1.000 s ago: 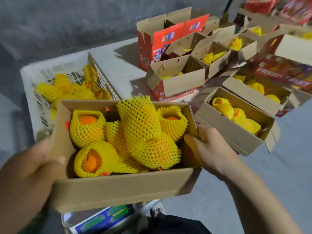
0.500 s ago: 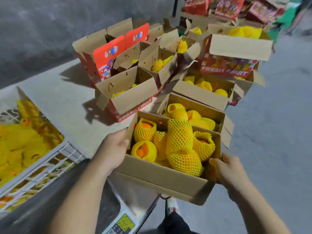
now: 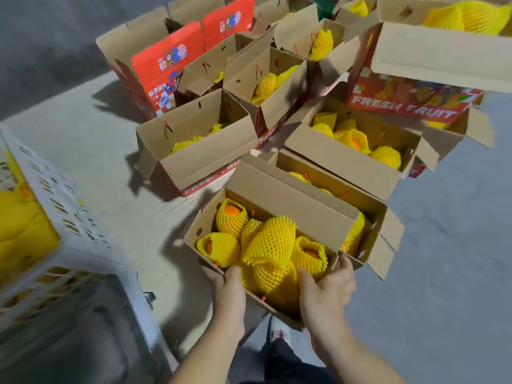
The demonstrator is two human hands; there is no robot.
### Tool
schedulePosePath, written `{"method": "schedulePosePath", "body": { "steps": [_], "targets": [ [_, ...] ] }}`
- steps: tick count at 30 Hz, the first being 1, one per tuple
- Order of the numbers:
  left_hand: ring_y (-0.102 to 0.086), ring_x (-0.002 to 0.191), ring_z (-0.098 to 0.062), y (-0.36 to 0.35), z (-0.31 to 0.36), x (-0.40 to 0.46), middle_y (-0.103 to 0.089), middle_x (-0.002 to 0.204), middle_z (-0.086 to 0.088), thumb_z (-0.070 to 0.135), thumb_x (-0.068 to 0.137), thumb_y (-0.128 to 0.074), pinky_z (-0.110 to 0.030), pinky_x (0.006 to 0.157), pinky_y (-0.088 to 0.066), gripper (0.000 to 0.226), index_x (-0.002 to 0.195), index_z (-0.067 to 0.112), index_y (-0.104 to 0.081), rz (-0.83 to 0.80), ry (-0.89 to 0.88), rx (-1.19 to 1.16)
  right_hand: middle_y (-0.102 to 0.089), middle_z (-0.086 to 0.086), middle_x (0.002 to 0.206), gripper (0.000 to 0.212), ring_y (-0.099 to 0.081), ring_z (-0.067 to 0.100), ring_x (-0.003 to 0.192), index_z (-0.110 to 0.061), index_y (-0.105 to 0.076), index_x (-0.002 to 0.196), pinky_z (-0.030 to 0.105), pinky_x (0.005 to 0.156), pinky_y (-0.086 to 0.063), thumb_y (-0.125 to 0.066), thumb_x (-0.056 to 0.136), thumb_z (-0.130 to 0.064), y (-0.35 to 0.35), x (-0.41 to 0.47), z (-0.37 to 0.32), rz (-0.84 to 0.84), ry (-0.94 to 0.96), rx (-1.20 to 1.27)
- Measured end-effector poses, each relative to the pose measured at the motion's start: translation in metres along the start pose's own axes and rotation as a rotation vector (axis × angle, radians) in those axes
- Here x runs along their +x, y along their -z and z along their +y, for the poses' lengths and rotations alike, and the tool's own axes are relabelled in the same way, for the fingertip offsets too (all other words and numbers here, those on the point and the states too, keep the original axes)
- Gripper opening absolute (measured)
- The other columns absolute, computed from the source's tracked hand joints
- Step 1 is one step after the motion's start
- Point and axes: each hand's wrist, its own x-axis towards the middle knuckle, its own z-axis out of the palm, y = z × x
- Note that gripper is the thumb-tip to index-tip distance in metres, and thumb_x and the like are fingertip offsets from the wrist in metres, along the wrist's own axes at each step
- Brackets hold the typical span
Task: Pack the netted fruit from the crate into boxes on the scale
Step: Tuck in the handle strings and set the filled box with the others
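Note:
A cardboard box (image 3: 279, 198) filled with several fruit in yellow foam nets (image 3: 270, 242) is low over the floor, close against another filled box (image 3: 371, 217) behind it. My left hand (image 3: 230, 292) grips the box's near edge on the left. My right hand (image 3: 327, 289) grips the near right corner, thumb over the rim. The white crate (image 3: 55, 203) with more netted fruit stands at the left edge. The steel scale platform (image 3: 69, 342) lies dark and bare at the lower left.
Several open boxes with netted fruit (image 3: 199, 151) (image 3: 352, 151) crowd the floor ahead; red printed ones (image 3: 166, 59) stand behind, and a "FRESH FRUIT" box (image 3: 410, 101) sits stacked at the right. Grey floor (image 3: 443, 273) spreads to the right. My shoe (image 3: 278, 332) shows below.
The filled box has travelled from above the scale to the right and down, to beside the packed boxes. Both hands shifted to its near edge. The view turned away from the crate.

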Motion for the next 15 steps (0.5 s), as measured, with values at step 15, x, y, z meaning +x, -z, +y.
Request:
{"method": "schedulePosePath", "body": {
  "steps": [15],
  "targets": [
    [-0.072,0.110,-0.033,0.089,-0.043,-0.002,-0.067,0.135,-0.012,0.038,0.111,-0.048,-0.053,0.092,-0.060,0.039,0.148,0.025,-0.049,-0.084,0.276,0.088,-0.034,-0.004,0.167,0.074,-0.049,0.027,0.143,-0.038,-0.011,0.162,0.043,0.107,-0.050,-0.055,0.104,-0.024,-0.003,-0.014,-0.005,-0.306,0.962,-0.940]
  ]
}}
